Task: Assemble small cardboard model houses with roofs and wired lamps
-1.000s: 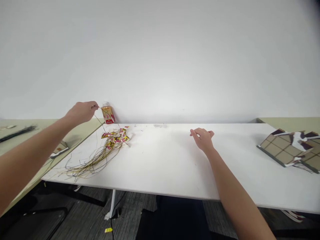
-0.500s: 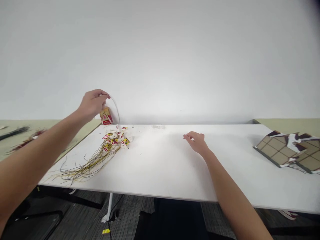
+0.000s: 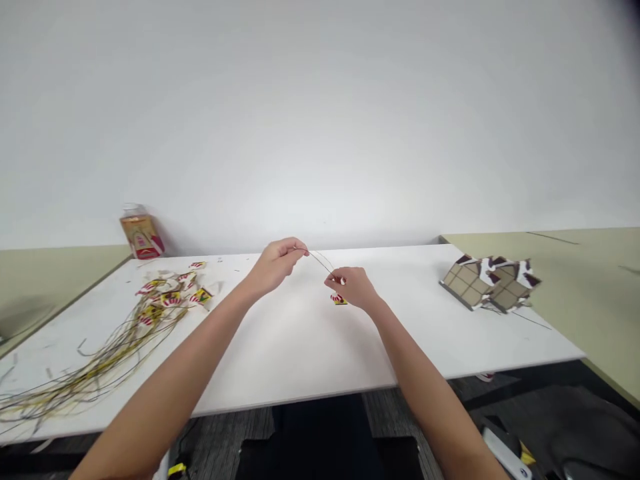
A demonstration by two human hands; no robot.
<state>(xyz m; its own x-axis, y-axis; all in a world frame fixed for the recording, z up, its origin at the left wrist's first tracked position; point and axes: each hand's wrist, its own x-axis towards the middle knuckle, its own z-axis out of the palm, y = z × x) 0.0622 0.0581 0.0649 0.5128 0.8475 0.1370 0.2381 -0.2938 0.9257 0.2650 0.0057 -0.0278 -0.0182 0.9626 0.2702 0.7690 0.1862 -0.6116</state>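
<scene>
At the centre of the frame, a thin wire [image 3: 320, 259] is pinched taut between left hand [image 3: 274, 263] and right hand [image 3: 353, 288], keeping its small tag [image 3: 339, 299] just above the white table [image 3: 280, 347].

Both forearms stretched forward, left hand [image 3: 276, 264] and right hand [image 3: 351, 287] close together, fingers pinched

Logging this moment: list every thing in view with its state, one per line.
left hand: pinching one end of the wire
right hand: pinching the tagged end
wire: lifted, arched between the hands
pile of tagged wires: loose on the table
carton: upright, tilted
cardboard houses: lying tipped
</scene>
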